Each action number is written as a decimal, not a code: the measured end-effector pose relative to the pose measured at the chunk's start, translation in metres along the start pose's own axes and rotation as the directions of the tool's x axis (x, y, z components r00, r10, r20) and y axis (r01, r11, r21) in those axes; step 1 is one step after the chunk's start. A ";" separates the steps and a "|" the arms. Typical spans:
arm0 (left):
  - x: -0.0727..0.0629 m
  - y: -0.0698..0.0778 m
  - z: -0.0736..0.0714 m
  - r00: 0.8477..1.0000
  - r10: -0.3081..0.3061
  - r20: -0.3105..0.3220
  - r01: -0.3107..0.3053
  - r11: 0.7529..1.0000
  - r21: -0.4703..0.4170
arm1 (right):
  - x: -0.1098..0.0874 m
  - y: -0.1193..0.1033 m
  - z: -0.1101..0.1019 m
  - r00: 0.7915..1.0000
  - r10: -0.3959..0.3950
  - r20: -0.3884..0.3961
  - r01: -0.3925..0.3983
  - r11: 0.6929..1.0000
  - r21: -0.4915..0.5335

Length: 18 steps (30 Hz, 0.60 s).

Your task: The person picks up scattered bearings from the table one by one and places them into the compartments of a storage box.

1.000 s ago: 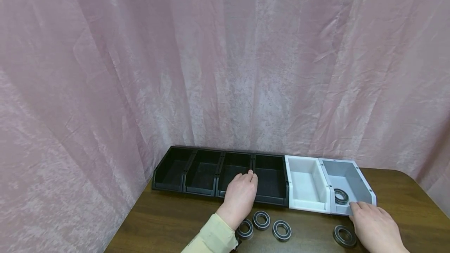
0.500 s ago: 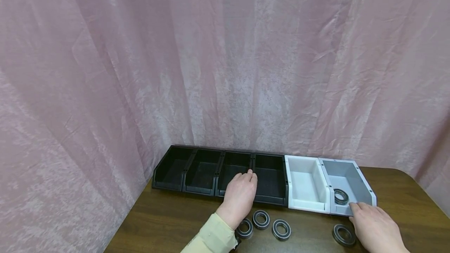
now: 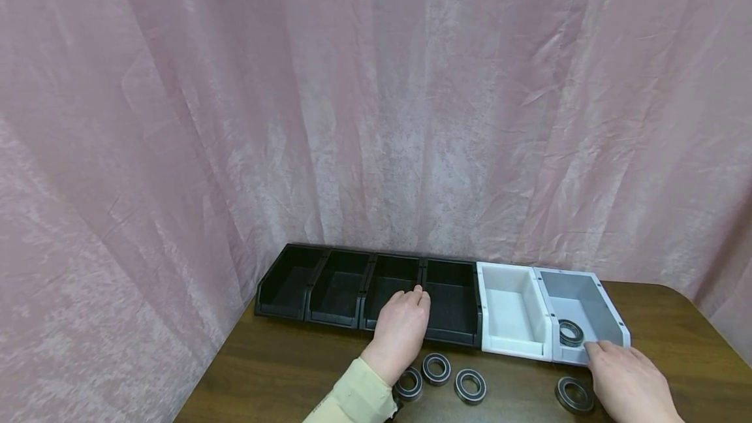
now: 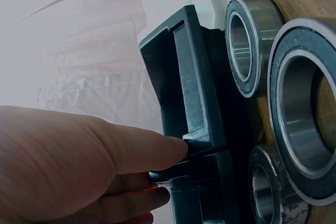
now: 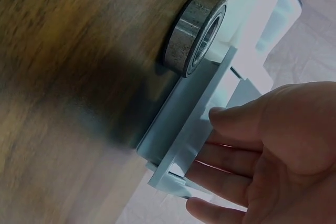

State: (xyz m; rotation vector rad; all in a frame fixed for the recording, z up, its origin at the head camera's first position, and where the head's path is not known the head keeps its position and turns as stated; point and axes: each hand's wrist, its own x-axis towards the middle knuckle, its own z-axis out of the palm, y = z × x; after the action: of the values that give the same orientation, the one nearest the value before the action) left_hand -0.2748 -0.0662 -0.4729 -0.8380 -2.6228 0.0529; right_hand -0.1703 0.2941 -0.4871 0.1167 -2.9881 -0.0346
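In the head view my left hand (image 3: pixel 401 325) holds the divider between the two right-hand black bins (image 3: pixel 451 302). Its thumb (image 4: pixel 157 151) lies against the bin's front corner in the left wrist view, the other fingers on the divider's other side. My right hand (image 3: pixel 628 380) grips the front wall of the light grey bin (image 3: pixel 587 296). In the right wrist view the thumb (image 5: pixel 236 121) is at the rim, with the fingers reaching past it. One ball bearing (image 3: pixel 570 332) lies inside the grey bin, near its front left corner. Another bearing (image 3: pixel 574 395) lies on the table beside the right hand.
Several black bins, a white bin (image 3: pixel 517 309) and the grey one stand side by side along the back of the wooden table (image 3: pixel 282 371). Three bearings (image 3: pixel 470 386) lie before them, one partly hidden by the left sleeve (image 3: pixel 358 393). A pink curtain (image 3: pixel 376 103) hangs behind.
The grey and white bins have shifted very slightly toward me, along with the right hand. My left hand and the loose bearings look much the same.
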 end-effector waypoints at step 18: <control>0.000 -0.001 0.002 1.000 0.009 -0.018 -0.009 1.000 0.017 | 0.005 -0.001 -0.001 0.989 -0.005 -0.146 0.006 1.000 0.011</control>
State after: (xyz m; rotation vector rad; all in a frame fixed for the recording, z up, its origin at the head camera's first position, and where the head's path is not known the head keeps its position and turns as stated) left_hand -0.2761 -0.0665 -0.4743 -0.8402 -2.5977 0.0698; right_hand -0.1750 0.2928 -0.4856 0.1231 -2.8419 -0.0088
